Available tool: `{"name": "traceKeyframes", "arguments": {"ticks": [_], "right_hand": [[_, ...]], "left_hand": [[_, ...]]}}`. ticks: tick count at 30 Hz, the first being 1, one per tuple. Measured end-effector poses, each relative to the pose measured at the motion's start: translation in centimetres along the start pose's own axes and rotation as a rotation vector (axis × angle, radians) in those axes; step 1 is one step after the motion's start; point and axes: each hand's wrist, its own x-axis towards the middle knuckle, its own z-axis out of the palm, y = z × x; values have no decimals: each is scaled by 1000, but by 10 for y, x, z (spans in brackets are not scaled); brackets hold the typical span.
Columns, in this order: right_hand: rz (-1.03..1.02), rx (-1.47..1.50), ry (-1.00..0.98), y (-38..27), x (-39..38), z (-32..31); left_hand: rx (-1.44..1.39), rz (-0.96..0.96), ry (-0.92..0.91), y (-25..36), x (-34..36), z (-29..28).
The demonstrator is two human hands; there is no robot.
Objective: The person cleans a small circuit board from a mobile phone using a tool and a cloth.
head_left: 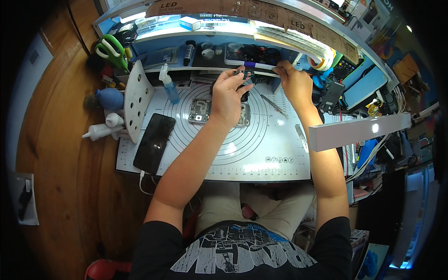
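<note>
Between the fingertips of my left hand (pixel 227 100) is a small dark circuit board (pixel 249 74), lifted above the mat near the shelf. Below that hand an opened phone (pixel 199 111) lies on the white mat with its inner parts bare; my wrist and palm cover its middle. My right hand (pixel 297 84) is closed in a pinch at the front edge of the low shelf, beside a shallow tray (pixel 233 59). What its fingertips hold, if anything, is too small to make out. Tweezers (pixel 274 106) lie on the mat between the two hands.
A black phone (pixel 154 142) with a white cable (pixel 141 179) lies at the left. Behind it stand a blue spray bottle (pixel 169 86) and a perforated white holder (pixel 138 102). A white lamp bar (pixel 359 132) juts over my right forearm. Tools and cables crowd the right side.
</note>
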Motion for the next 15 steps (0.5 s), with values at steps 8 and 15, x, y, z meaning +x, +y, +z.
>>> {"name": "traceKeyframes", "arguments": {"ticks": [8, 15], "right_hand": [[42, 5, -56, 7, 17, -5], [91, 84, 6, 2, 29, -8]], "left_hand": [[-129, -58, -36, 8, 9, -8], [-164, 5, -165, 18, 14, -14]]}}
